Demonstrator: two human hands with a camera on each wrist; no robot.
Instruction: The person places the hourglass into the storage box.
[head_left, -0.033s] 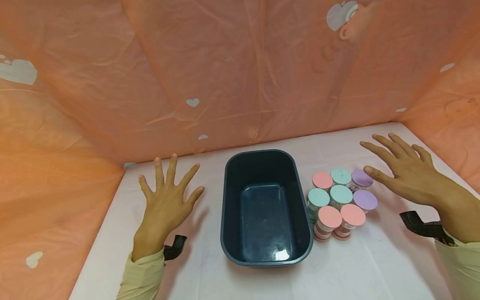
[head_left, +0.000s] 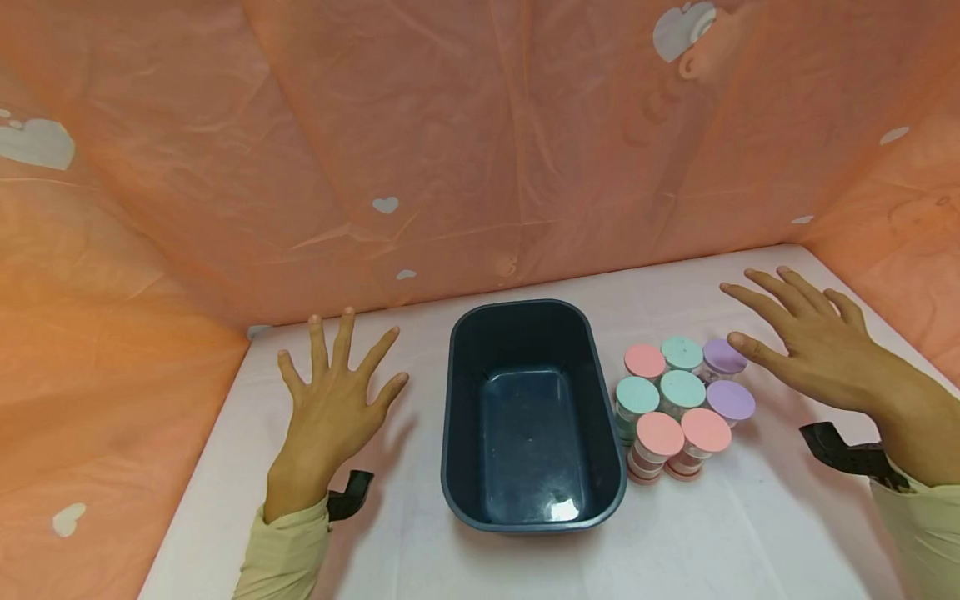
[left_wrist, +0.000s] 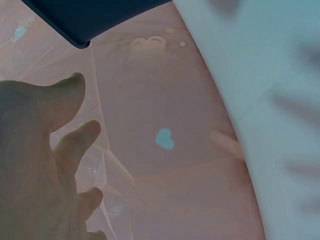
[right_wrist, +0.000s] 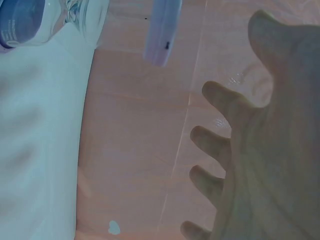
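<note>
seven little jars stand in a tight cluster on the white table, just to the right of the dark blue tub, nearest ones almost touching its wall. three pink lids, two mint, two lilac, all upright, some look stacked on others below, though the lower tiers are hard to make out. and the tub, look at that, nothing in it at all, only a glint of light on its floor. so judging by this, nothing has gone in; the whole cluster is left to deal with.

right hand hovers just beyond the cluster, fingers straight and spread, grasping nothing, thumb tip close over the rear lilac lid without clearly touching it. the right wrist view agrees: splayed fingers, nothing in the palm, a lilac lid edge up top.

left hand is on the far side of the tub, well apart from the jars, palm down over the table, fingers fanned wide, released, holding nothing.

around it all, an orange sheet with pale hearts backs the table.
</note>
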